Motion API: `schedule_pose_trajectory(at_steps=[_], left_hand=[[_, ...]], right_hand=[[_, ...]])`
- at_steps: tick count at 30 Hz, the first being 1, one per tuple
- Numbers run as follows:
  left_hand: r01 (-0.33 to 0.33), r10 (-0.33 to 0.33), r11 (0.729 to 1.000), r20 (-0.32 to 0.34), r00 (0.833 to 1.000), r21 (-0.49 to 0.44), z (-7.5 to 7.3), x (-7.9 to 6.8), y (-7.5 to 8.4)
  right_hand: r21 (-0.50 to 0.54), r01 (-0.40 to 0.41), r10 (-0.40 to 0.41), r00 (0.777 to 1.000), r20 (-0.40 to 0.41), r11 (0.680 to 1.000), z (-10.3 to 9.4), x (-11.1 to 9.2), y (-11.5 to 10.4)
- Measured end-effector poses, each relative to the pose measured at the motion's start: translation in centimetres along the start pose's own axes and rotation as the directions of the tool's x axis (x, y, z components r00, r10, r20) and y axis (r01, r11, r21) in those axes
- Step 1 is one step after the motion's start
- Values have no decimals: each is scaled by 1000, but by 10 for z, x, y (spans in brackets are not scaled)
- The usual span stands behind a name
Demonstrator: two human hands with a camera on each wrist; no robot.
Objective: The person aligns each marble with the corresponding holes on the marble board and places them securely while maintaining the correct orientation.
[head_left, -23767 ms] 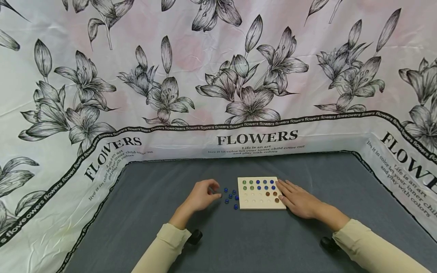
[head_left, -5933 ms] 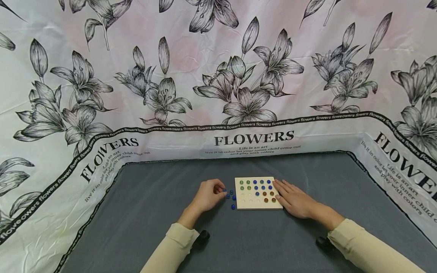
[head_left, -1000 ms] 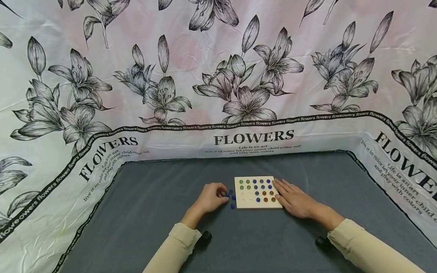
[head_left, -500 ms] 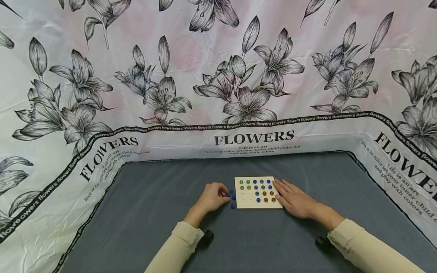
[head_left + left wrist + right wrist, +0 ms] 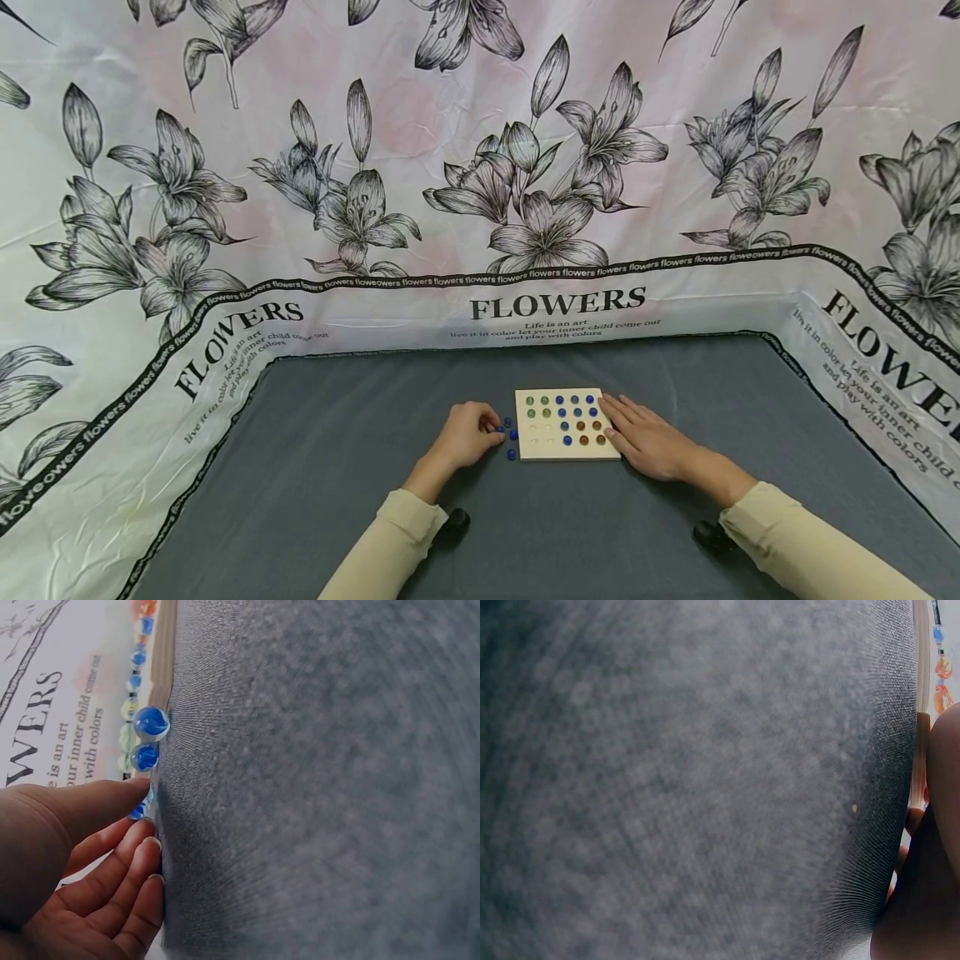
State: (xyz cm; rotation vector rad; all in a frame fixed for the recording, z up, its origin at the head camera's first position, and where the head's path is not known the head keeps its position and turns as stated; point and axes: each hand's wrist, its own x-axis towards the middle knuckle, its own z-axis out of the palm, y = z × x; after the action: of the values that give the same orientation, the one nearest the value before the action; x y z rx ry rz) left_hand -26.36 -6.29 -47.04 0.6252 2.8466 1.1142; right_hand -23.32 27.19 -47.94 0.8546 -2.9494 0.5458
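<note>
A pale wooden board (image 5: 540, 451) with rows of round hollows lies on the dark cloth. Green marbles (image 5: 531, 413) fill its back left hollows, with blue marbles (image 5: 576, 412) beside them and brown marbles (image 5: 584, 440) at the front right. Two front-left columns show bare hollows. My left hand (image 5: 467, 433) is at the board's left side, thumb and fingertips pinching a blue marble (image 5: 138, 811). Other loose blue marbles (image 5: 152, 724) lie between that hand and the board. My right hand (image 5: 651, 439) rests flat with straight fingers along the board's right edge, partly covering it.
Grey cloth (image 5: 360, 467) covers the table. A white curtain with printed flowers (image 5: 555, 233) rises behind and at both sides. Dark wrist-worn devices (image 5: 454, 525) sit below each wrist.
Over the longer span, blue and brown marbles were added to the board's front rows and fewer blue ones lie loose. Lately my left hand has shifted slightly right; the right hand stays put.
</note>
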Motion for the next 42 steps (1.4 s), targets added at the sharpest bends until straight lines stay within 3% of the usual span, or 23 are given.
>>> schedule_pose_trajectory(at_steps=[8, 17, 26, 34, 42], left_hand=[[-5, 4, 1000, -24, 1000, -26, -5, -3, 2], [-44, 43, 998, -21, 999, -50, -6, 0, 17], [-73, 75, 996, 20, 997, -56, 3, 8, 31], [-126, 128, 992, 50, 991, -25, 15, 19, 43], [-98, 98, 995, 58, 993, -5, 24, 28, 51]], right_hand=[[-5, 9, -10, 1000, -23, 1000, 4, 0, 5], [-12, -58, 58, 997, 46, 998, 9, 3, 13], [-12, -48, 48, 998, 38, 999, 15, 4, 20], [-7, -15, 15, 1000, -3, 1000, 6, 1, 5], [-16, -40, 40, 999, 23, 999, 5, 0, 5]])
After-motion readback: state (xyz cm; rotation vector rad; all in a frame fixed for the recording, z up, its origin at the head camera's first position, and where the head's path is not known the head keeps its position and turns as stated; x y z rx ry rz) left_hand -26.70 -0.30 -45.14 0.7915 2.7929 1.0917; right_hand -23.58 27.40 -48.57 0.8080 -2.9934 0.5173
